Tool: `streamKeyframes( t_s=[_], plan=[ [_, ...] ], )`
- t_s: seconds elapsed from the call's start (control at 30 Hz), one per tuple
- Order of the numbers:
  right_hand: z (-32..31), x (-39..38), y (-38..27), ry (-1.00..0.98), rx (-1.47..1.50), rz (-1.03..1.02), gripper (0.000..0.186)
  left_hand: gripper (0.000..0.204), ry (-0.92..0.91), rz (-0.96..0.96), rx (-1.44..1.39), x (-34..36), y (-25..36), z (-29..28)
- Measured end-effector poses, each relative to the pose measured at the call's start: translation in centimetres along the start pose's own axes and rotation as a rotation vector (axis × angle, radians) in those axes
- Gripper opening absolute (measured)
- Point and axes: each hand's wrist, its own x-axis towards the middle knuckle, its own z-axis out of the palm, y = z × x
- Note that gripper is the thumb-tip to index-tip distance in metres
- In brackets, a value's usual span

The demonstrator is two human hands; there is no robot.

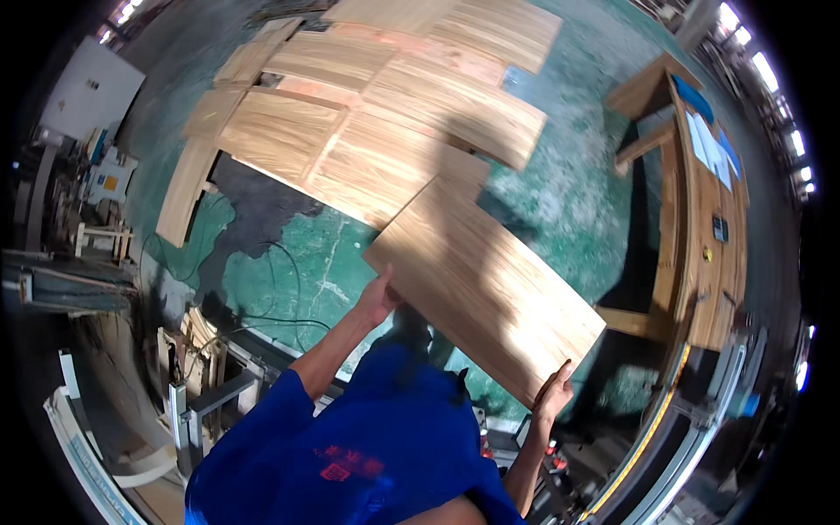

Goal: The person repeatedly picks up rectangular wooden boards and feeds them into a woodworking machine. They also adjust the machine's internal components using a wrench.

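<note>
A rectangular light wooden panel (490,289) with straight grain is held in front of me, tilted, its long side running from upper left to lower right. My left hand (378,299) grips its near-left edge, with some fingers hidden beneath. At the near-right corner, my right hand (553,392) has closed round the edge, fingers on the end and top. The panel's far-left end overlaps the stacked wooden panels (376,166) in view; whether it touches them I cannot tell.
A wooden workbench (709,262) at the right bears papers (707,144), a dark calculator-like device (720,228) and a small yellow item. Metal machine rails (691,437) stand at lower right, a metal frame (219,394) at lower left. Cables (289,262) cross the green floor (560,201).
</note>
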Motion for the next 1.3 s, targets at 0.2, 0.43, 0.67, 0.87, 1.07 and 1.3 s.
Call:
streamKeyframes(
  t_s=[0.2, 0.43, 0.67, 0.87, 1.07, 1.3],
  plan=[
    [14.8, 0.5, -4.0, -0.148, -0.019, -0.052, 0.055, 0.049, 0.033, 0.088, -0.121, 5.9, 11.4, -5.4],
    [27.5, 1.9, -9.2, -0.278, -0.069, -0.045, 0.061, 0.036, 0.027, 0.199, -0.334, 9.6, 20.4, -4.4],
    [42.0, -0.7, -14.9, -0.505, 0.003, -0.121, 0.058, 0.036, -0.086, 0.254, -0.362, 14.4, 26.1, -1.0],
    [56.9, 2.1, -15.4, -0.529, -0.003, -0.276, 0.057, 0.029, -0.130, 0.220, -0.416, 25.6, 31.7, -0.4],
    [74.8, -2.5, -18.5, -0.607, -0.197, -0.219, 0.057, 0.027, -0.128, 0.099, -0.250, 27.3, 41.3, -4.2],
    [96.2, -3.4, -20.4, -0.616, -0.319, -0.159, 0.061, 0.022, 0.025, 0.236, 0.367, 25.6, 55.7, -29.7]
  ],
)
